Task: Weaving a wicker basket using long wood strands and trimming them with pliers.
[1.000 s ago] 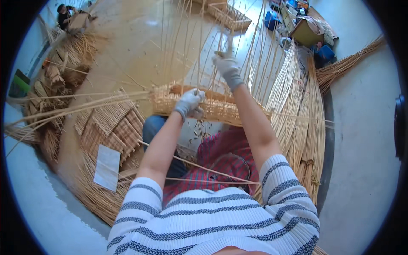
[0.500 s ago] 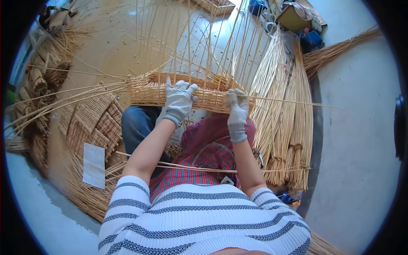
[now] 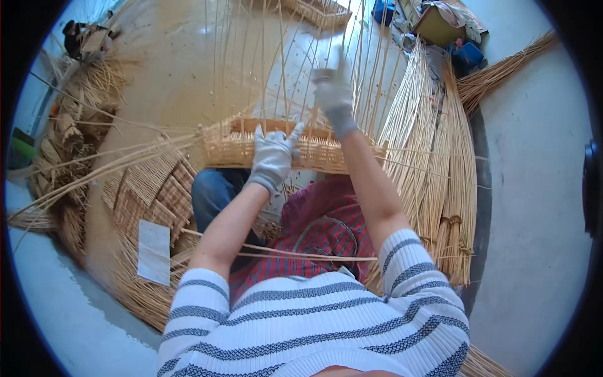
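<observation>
A partly woven wicker basket (image 3: 220,151) lies across in front of my knees, its long upright stakes rising away from me. My gloved left hand (image 3: 274,154) holds its near wall, with fingers at the rim among the stakes. Above the basket's right part my gloved right hand (image 3: 334,97) is raised and smeared by motion. A greyish blurred shape shows at its fingers; I cannot make out what it is. Long loose rods (image 3: 100,176) run out from the basket's left end.
Bundles of pale rods (image 3: 433,163) lie at the right, with a darker bundle (image 3: 509,69) beyond. Woven panels (image 3: 151,182) and a white sheet (image 3: 154,251) lie at the left, near piled straw-like material (image 3: 75,151). Another woven piece (image 3: 320,14) rests at the far side.
My right hand has left the basket's right end and swung up and away from me. My left hand stays on the basket wall. The view has shifted slightly.
</observation>
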Motion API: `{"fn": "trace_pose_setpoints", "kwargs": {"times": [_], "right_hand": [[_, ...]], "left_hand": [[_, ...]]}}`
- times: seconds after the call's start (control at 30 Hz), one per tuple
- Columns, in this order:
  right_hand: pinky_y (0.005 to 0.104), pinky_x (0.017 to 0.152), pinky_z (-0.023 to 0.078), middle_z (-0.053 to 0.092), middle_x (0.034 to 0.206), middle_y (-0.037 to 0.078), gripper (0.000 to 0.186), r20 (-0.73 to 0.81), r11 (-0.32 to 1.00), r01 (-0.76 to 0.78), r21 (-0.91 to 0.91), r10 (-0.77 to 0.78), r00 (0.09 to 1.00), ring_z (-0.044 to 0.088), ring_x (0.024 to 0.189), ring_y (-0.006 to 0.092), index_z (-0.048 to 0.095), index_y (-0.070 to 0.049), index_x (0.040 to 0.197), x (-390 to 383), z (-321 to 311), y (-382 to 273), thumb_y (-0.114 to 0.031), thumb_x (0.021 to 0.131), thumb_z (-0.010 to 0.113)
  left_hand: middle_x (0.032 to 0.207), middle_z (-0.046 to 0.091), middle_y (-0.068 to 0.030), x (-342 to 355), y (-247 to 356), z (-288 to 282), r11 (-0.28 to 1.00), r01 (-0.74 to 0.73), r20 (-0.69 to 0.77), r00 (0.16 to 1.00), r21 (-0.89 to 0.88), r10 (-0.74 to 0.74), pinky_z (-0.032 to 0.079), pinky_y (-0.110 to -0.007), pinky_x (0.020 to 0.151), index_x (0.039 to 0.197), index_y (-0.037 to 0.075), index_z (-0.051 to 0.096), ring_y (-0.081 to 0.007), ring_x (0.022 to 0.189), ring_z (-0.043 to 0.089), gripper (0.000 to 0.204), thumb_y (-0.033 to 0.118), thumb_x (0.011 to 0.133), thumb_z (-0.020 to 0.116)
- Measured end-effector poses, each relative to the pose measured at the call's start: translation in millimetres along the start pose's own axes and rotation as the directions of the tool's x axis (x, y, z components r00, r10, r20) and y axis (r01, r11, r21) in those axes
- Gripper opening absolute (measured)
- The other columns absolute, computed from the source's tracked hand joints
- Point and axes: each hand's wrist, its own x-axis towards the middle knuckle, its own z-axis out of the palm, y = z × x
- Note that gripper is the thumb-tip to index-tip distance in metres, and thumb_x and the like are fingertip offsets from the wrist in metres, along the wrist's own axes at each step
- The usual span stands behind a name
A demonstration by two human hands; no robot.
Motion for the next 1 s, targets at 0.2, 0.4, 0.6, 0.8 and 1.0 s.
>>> {"fn": "trace_pose_setpoints", "kwargs": {"times": [0.2,0.4,0.6,0.8,1.0], "right_hand": [[0.0283,0.058,0.058,0.061,0.090,0.007,0.014,-0.331,0.970,0.074,0.230,0.006,0.944,0.071,0.092,0.0204,0.045,-0.010,0.118,-162.0,-50.5,94.1,-0.006,0.105,0.042],[0.0257,0.052,0.058,0.062,0.083,0.007,0.011,-0.183,0.917,-0.149,0.369,0.228,0.956,0.070,0.090,0.0193,0.049,-0.010,0.115,-145.9,-68.4,76.2,-0.007,0.105,0.044],[0.0243,0.057,0.059,0.070,0.102,0.009,0.008,-0.038,0.720,-0.412,0.558,0.518,0.854,0.070,0.088,0.0178,0.061,-0.009,0.107,-146.3,-128.5,98.5,-0.015,0.102,0.057],[0.0228,0.048,0.056,0.069,0.091,0.006,0.011,-0.275,0.793,-0.265,0.548,0.470,0.839,0.067,0.071,0.0123,0.058,-0.010,0.105,-146.8,-137.2,101.8,-0.010,0.096,0.065],[0.0384,0.081,0.053,0.070,0.112,0.016,0.060,-0.112,0.797,0.188,-0.574,-0.304,0.946,0.068,0.092,0.0293,0.045,-0.016,0.145,-6.1,-99.8,80.5,-0.003,0.089,0.063]], "left_hand": [[0.101,0.064,-0.0077,17.3,4.6,5.2,0.999,-0.042,-0.025,0.999,-0.007,0.042,0.030,-0.058,0.106,0.119,0.030,0.065,-0.0275,0.106,0.061,0.027,0.034,0.094,0.057],[0.102,0.075,-0.0086,45.8,27.2,-15.0,0.930,0.340,0.180,0.933,-0.143,-0.313,0.034,-0.055,0.101,0.101,0.027,0.078,-0.0311,0.101,0.068,0.059,0.067,0.096,0.035],[0.097,0.072,-0.0069,37.6,26.5,-2.3,0.947,0.197,-0.130,0.963,-0.254,-0.235,0.045,-0.045,0.089,0.090,0.022,0.078,-0.0278,0.092,0.068,0.032,0.049,0.091,0.061],[0.088,0.068,-0.0150,53.3,83.0,-7.5,0.405,0.486,0.505,0.860,-0.775,-0.066,0.057,-0.041,0.064,0.138,0.008,0.045,-0.0264,0.063,0.069,0.044,0.026,0.099,0.056],[0.105,0.068,-0.0246,72.3,100.3,46.3,0.734,0.250,0.207,0.967,-0.632,-0.151,0.052,-0.047,0.084,0.121,0.006,0.058,-0.0407,0.095,0.066,0.039,0.038,0.100,0.052]]}}
